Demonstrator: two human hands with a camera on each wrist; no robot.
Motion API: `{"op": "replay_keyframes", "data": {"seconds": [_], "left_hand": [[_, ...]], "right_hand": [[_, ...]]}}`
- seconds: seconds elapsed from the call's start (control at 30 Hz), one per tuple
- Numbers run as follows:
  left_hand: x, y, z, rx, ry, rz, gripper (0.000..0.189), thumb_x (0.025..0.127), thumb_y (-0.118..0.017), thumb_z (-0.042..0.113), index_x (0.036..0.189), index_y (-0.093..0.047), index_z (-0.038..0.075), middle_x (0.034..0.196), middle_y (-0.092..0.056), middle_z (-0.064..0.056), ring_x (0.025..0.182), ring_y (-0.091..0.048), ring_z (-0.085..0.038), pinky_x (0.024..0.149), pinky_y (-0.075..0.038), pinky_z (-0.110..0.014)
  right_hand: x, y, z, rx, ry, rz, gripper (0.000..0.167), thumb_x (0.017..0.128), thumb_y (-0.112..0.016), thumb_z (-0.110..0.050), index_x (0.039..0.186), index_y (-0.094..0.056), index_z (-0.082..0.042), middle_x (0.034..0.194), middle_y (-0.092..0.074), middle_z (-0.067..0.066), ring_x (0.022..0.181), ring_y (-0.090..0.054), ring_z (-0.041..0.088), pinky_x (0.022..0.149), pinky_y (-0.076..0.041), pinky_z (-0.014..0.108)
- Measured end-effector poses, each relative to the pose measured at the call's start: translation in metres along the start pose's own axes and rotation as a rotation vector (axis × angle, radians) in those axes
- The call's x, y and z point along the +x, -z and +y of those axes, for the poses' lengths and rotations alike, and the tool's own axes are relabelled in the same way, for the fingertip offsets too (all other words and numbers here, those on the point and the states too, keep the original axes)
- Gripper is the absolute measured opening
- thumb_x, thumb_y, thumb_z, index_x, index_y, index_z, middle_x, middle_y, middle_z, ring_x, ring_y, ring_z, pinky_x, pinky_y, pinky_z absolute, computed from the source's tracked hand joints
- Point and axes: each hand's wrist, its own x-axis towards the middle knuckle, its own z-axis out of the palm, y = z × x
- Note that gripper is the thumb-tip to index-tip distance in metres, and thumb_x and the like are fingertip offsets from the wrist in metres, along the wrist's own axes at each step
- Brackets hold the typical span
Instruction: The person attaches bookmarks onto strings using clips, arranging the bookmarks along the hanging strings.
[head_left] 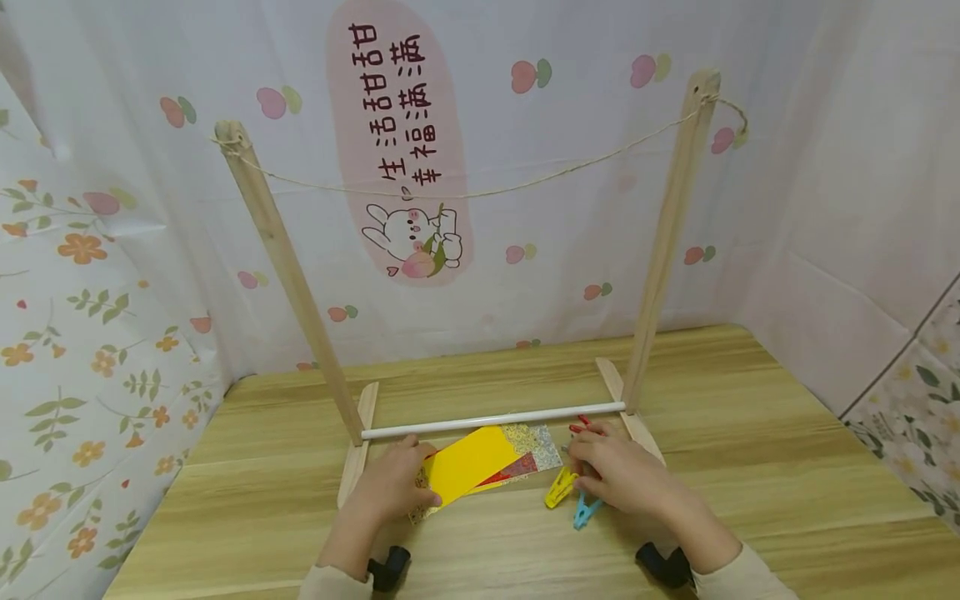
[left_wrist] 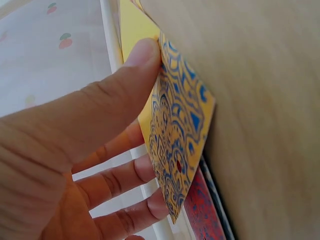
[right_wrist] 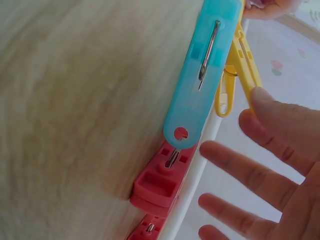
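A yellow card (head_left: pixel 472 458) with a patterned end lies fanned over a red card (head_left: pixel 512 468) and a silver-patterned one (head_left: pixel 547 450). My left hand (head_left: pixel 393 483) pinches the yellow card at its left end, thumb on top; its scrolled pattern (left_wrist: pixel 177 125) shows up close. Close to the clothespins, the fingers of my right hand (head_left: pixel 622 467) are spread. Its thumb tip touches the end of a yellow clothespin (right_wrist: pixel 245 65). Beside that lies a light blue clothespin (right_wrist: pixel 202 75), and red clothespins (right_wrist: pixel 157 182) lie beyond it.
A wooden frame has two posts (head_left: pixel 292 275) (head_left: pixel 667 250) and a white crossbar (head_left: pixel 495 419) low between them. A slack string (head_left: pixel 480 195) joins the post tops. All stand on a wood-grain table (head_left: pixel 247 483), with patterned cloth (head_left: pixel 600 167) behind.
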Motion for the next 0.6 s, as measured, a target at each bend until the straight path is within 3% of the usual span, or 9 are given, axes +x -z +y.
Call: {"op": "replay_keyframes", "data": {"seconds": [0.13, 0.27, 0.4, 0.6], "left_hand": [[0.001, 0.002, -0.002, -0.003, -0.015, 0.001, 0.054, 0.068, -0.091, 0.022, 0.113, -0.067, 0.003, 0.100, -0.059, -0.003, 0.085, -0.052, -0.018, 0.079, -0.051, -0.043], [0.001, 0.005, -0.005, -0.019, -0.029, -0.014, 0.042, 0.073, -0.088, 0.019, 0.105, -0.066, 0.004, 0.091, -0.060, -0.001, 0.079, -0.052, -0.015, 0.073, -0.050, -0.038], [-0.002, 0.007, -0.008, -0.063, -0.006, -0.042, 0.028, 0.078, -0.084, 0.016, 0.096, -0.065, 0.008, 0.078, -0.056, 0.003, 0.071, -0.048, -0.014, 0.064, -0.043, -0.031], [-0.005, 0.009, -0.013, -0.127, 0.025, -0.073, 0.017, 0.082, -0.080, 0.013, 0.089, -0.064, 0.009, 0.072, -0.053, 0.003, 0.066, -0.047, -0.014, 0.060, -0.040, -0.028]], "right_hand": [[0.001, 0.001, 0.000, 0.048, 0.025, 0.000, 0.026, 0.085, -0.078, -0.018, 0.078, -0.054, -0.026, 0.092, -0.058, -0.014, 0.099, -0.052, 0.020, 0.077, -0.047, 0.034], [0.000, 0.002, 0.001, 0.131, 0.038, -0.003, 0.025, 0.087, -0.076, -0.017, 0.078, -0.055, -0.026, 0.092, -0.059, -0.015, 0.105, -0.055, 0.022, 0.082, -0.048, 0.036], [-0.001, 0.003, 0.001, 0.228, 0.014, -0.006, 0.022, 0.090, -0.073, -0.014, 0.081, -0.056, -0.025, 0.099, -0.061, -0.010, 0.107, -0.057, 0.021, 0.078, -0.047, 0.029], [0.001, 0.004, 0.002, 0.349, -0.020, -0.028, 0.016, 0.091, -0.072, -0.014, 0.086, -0.059, -0.021, 0.088, -0.058, -0.008, 0.073, -0.047, 0.006, 0.061, -0.041, 0.019]]}}
